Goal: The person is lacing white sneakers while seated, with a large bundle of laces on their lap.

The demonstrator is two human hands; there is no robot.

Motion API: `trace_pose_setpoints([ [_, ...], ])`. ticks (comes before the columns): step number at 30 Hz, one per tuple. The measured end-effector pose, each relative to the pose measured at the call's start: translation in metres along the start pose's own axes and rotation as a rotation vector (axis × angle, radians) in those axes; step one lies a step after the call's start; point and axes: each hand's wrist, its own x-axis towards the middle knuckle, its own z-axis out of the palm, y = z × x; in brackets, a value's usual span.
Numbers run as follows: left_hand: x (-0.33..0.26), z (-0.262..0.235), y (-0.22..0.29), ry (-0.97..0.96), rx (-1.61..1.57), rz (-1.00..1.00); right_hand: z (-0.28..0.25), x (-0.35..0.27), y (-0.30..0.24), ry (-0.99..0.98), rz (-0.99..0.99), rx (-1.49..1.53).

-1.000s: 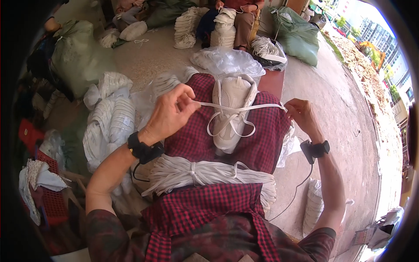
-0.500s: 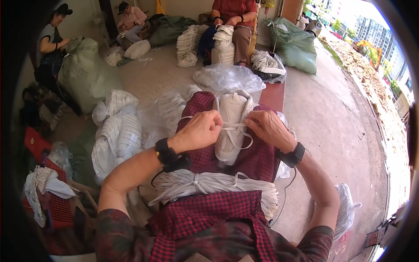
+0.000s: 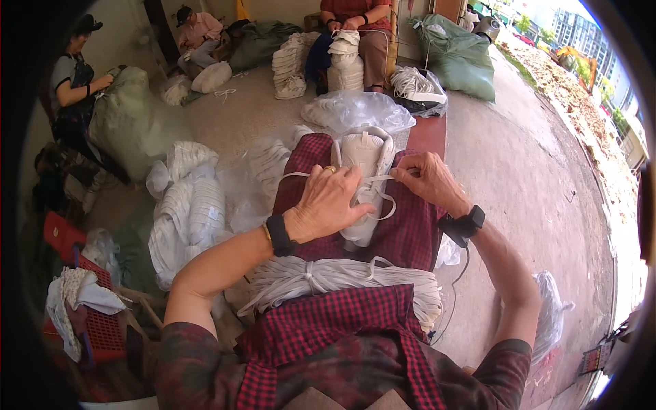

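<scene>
between the knees, against a red-and-black checked apron (image 3: 415, 236): a pale shoe (image 3: 361, 152), toe toward the body, with a white lace (image 3: 378, 178) across its front and a loop loose at its right side. on the right strand, a pinch of thumb and fingertips by the right hand (image 3: 429, 179), now farther out from the shoe than half a second ago. over the shoe's left part, the left hand (image 3: 323, 205), no longer curled closed but with thumb spread from fingers; impossible to tell about anything held beneath. from that change, probably a pull on the right strand against a steadying palm, lacing not yet settled. nearer the body, a tied bundle of white laces (image 3: 342, 277); farther left, stacks of pale shoe pieces (image 3: 206, 210); beyond the shoe, a clear plastic bag (image 3: 359, 111)
</scene>
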Motion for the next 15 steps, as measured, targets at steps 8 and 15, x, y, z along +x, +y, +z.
trace_pose_setpoints([
  [8,0.011,-0.007,-0.032,-0.211,-0.331,-0.117,0.001,-0.004,0.007,-0.007,0.061,0.065],
  [15,0.011,-0.023,-0.041,-0.397,-0.568,-0.414,0.010,-0.002,0.010,0.019,0.005,0.033],
])
